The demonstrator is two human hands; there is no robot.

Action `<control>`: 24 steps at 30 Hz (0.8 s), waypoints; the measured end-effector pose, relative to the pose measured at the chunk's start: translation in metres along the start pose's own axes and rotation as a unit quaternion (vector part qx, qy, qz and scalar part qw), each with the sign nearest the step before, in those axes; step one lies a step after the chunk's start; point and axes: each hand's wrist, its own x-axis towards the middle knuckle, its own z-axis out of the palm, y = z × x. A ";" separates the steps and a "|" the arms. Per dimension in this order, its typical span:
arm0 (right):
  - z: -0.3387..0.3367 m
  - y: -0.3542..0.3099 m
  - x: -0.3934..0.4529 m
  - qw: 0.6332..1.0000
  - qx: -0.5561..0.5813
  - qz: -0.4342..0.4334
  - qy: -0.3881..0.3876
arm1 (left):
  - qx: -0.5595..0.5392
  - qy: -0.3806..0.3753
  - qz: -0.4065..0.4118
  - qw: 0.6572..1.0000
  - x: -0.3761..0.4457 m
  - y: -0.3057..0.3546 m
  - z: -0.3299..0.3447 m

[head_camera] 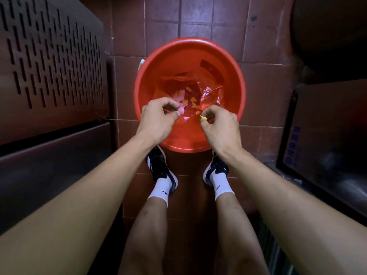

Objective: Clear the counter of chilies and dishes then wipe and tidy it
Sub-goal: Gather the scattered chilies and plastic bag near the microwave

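red bucket (190, 48) of yellow scraps (191, 100) and clear plastic (210, 94) under both hands

Commercial kitchen, tiled floor (162, 22), vented steel cabinet (51, 56)

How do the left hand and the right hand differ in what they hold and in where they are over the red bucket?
The right hand pinches a small yellow scrap; whether the left hand, fingers curled, holds anything is unclear. The left hand is over the red bucket's near-left rim, beside pink scraps; the right hand is over the near-right rim, below crumpled clear plastic. Both are above the bucket, backs toward the camera.
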 end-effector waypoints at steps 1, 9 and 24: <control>0.001 -0.001 0.001 1.000 0.000 0.002 -0.004 | 0.011 -0.006 0.003 1.000 -0.002 -0.003 -0.002; 0.007 -0.004 0.016 1.000 0.012 -0.001 -0.006 | 0.239 -0.091 0.097 0.962 -0.013 -0.013 -0.014; -0.033 -0.023 -0.012 0.990 -0.092 -0.023 -0.104 | 0.284 -0.106 0.040 0.952 -0.060 0.018 -0.049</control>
